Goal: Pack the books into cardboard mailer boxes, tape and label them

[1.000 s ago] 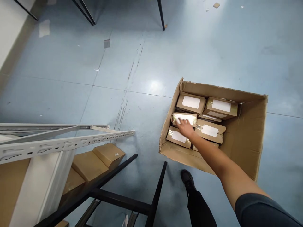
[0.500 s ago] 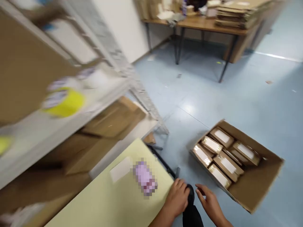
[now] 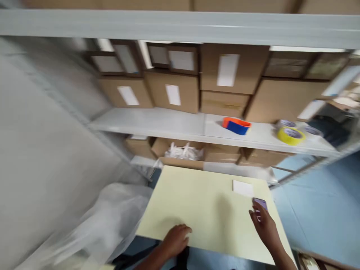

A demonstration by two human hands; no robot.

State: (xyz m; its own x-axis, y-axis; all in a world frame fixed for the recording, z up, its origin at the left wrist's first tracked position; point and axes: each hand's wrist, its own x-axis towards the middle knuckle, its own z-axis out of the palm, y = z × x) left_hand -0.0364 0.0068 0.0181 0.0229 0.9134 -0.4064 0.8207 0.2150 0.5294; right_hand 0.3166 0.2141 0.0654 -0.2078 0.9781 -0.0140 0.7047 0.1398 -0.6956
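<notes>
A pale yellow tabletop (image 3: 202, 202) lies in front of me. My left hand (image 3: 176, 240) rests on its near edge with the fingers curled down, and I see nothing in it. Over the right part of the tabletop my right hand (image 3: 264, 223) reaches a purple phone (image 3: 260, 204); its fingertips are at the phone, but blur hides whether they grip it. A white slip of paper (image 3: 242, 187) lies just beyond the phone.
A grey metal shelf unit (image 3: 180, 125) stands behind the table, stacked with labelled cardboard boxes (image 3: 171, 92). On its shelf sit an orange and blue tape roll (image 3: 236, 125) and a yellow tape roll (image 3: 290, 135). A clear plastic bag (image 3: 107, 221) lies at left. Blue floor (image 3: 320, 210) shows right.
My view has swung up and left from the floor carton of parcels to the shelf and table. My right hand left the carton and now reaches the phone; my left hand came onto the table edge.
</notes>
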